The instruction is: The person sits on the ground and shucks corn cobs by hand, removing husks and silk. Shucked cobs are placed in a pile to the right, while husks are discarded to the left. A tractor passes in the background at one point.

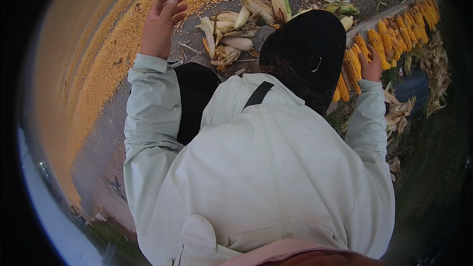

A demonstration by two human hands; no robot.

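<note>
My left hand [162, 26] is raised at the upper left, fingers apart and holding nothing. Behind it spreads a wide layer of loose yellow corn kernels [107, 59]. Over on the right, my right hand [371, 67] has its thumb and fingers around the lower end of a husked corn cob [361, 44]. That cob lies in a long row of husked yellow cobs [402, 31] set side by side. Before my feet is a loose heap of corn ears still in their dry husks [236, 42].
A pale concrete edge [388, 10] runs along the cob row. Stripped husks [438, 70] lie beyond the row, near a dark bluish object [412, 90] I cannot identify. My black-clad knees [303, 55] stand between both hands. Grey pavement [99, 136] borders the kernels.
</note>
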